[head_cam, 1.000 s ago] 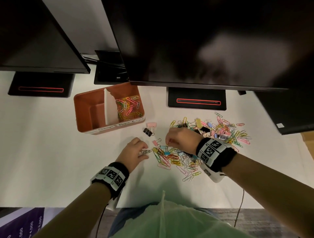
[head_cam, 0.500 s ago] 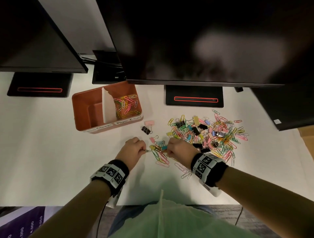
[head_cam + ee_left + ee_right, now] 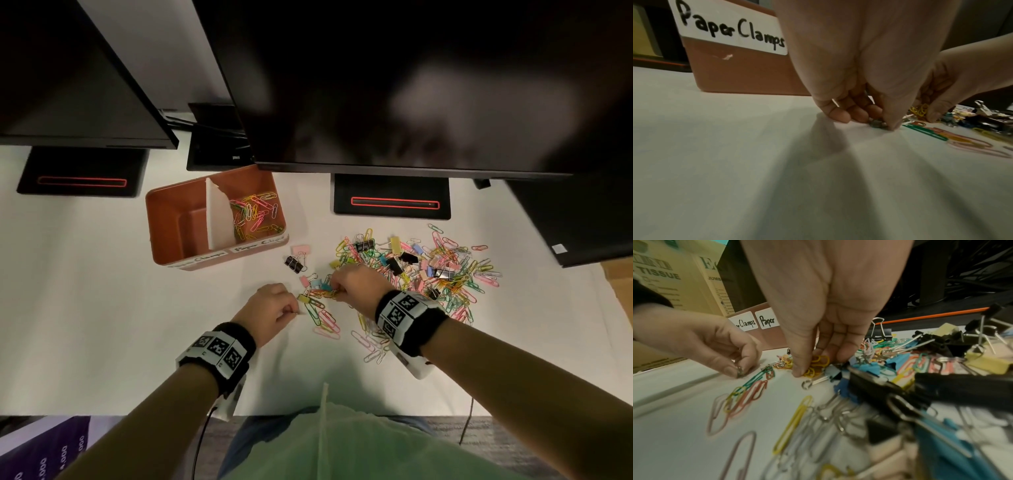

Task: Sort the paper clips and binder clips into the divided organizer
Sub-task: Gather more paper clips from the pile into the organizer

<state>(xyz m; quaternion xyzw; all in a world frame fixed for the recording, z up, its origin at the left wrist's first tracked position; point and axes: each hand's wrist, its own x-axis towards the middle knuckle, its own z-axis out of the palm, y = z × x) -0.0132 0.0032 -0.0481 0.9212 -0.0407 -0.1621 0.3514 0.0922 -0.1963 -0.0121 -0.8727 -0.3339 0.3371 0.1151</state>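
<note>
The brown divided organizer point(image 3: 152, 222) stands left of centre, with a white divider point(image 3: 219, 219). Its right compartment holds several coloured paper clips point(image 3: 257, 216); the left one, labelled "Paper Clamps" point(image 3: 731, 30), looks empty. A mixed pile of paper clips and binder clips point(image 3: 435, 267) lies to the right. My left hand point(image 3: 295, 311) pinches a small silvery clip point(image 3: 740, 369) against the table at the pile's left fringe. My right hand point(image 3: 335, 292) pinches a bunch of yellow and orange paper clips point(image 3: 816, 365) just right of it.
A black binder clip point(image 3: 294, 263) and a pink one point(image 3: 301, 249) lie apart between organizer and pile. Dark monitors point(image 3: 394, 85) overhang the back of the white table, with their stands point(image 3: 392, 202) behind the pile. The table's front edge point(image 3: 102, 413) is near my body.
My right hand has come left and nearer, out of the pile's middle to its left fringe. My left hand's fingers have curled and pinched a small clip.
</note>
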